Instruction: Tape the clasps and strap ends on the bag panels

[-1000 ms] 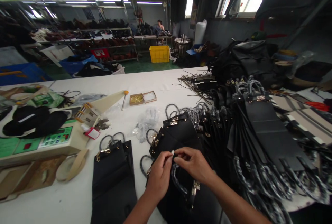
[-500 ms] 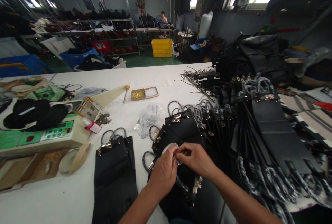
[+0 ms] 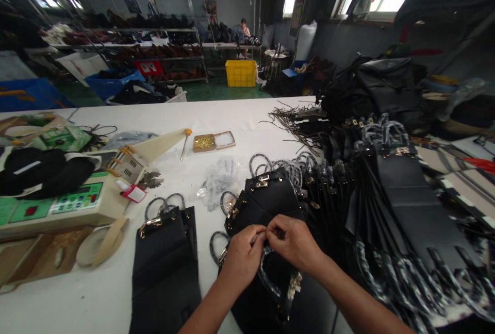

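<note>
My left hand (image 3: 244, 251) and my right hand (image 3: 292, 238) meet over a pile of black bag pieces, thumbs and fingers pinched together. A pale sliver shows at the left fingertips; what the fingers hold is mostly hidden. Just beneath them curves a plastic-wrapped handle (image 3: 266, 274). Beyond the hands lies a black bag piece (image 3: 266, 197) with a gold clasp (image 3: 263, 182). More gold hardware (image 3: 294, 285) hangs below my right wrist. To the left, further black bag pieces (image 3: 166, 267) with wrapped handles lie flat on the white table (image 3: 104, 303).
Many black bag pieces (image 3: 410, 184) are stacked at the right. A small box of gold parts (image 3: 203, 143), an orange-handled tool (image 3: 184, 143), crumpled plastic (image 3: 220, 179), a red-labelled bottle (image 3: 132, 191), a tape roll (image 3: 93, 246) and a machine (image 3: 77, 200) stand about. A person (image 3: 245, 30) sits far back.
The white round edge that showed above my left fingers is now out of sight. My fingertips remain together, with the right hand turned slightly. The view has shifted a little to the right.
</note>
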Tool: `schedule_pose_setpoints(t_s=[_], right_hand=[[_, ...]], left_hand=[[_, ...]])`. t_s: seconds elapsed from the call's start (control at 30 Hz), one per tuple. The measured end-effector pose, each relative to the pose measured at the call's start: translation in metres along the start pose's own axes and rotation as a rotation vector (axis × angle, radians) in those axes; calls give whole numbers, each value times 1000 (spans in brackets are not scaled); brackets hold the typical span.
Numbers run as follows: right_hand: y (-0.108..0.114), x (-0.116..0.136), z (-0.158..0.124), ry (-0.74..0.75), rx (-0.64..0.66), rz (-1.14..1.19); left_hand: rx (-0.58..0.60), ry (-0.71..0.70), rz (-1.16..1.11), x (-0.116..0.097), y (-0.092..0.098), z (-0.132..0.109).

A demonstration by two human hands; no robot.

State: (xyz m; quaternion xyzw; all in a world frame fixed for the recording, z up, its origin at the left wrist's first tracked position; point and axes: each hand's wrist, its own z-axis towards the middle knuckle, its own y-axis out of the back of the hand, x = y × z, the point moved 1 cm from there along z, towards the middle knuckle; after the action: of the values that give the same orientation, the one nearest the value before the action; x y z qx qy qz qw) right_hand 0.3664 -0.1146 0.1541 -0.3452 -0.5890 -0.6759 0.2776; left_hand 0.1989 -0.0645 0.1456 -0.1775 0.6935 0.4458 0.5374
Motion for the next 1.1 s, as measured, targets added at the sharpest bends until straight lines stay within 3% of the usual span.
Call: schedule_pose_setpoints(t_s=[0.13, 0.27, 0.33, 0.4, 0.5, 0.57, 0.73, 0.87, 1.1], right_hand=[[5, 1, 7, 46, -22, 15], [14, 8, 21, 30, 41, 180], [19, 7, 33, 3, 53, 245], [23, 0, 51, -46, 5, 251], [23, -22, 84, -142, -72, 209], [19, -34, 104, -197, -60, 184], [7, -40, 130, -212, 15, -90], [2, -33, 132, -151, -15, -390], [-5, -35, 140, -161, 5, -540]], left_hand=[[-55, 111, -185, 0, -6, 11], [-65, 422, -629, 22, -18, 25], [-76, 514, -706, 34, -18, 34], [-104, 405, -528, 41, -10, 47], [-189, 39, -59, 42, 5, 73], [-181, -100, 150, 42, 11, 91], [-26, -141, 324, 46, 7, 119], [-28, -196, 401, 53, 2, 116], [-39, -200, 379, 60, -1, 112]])
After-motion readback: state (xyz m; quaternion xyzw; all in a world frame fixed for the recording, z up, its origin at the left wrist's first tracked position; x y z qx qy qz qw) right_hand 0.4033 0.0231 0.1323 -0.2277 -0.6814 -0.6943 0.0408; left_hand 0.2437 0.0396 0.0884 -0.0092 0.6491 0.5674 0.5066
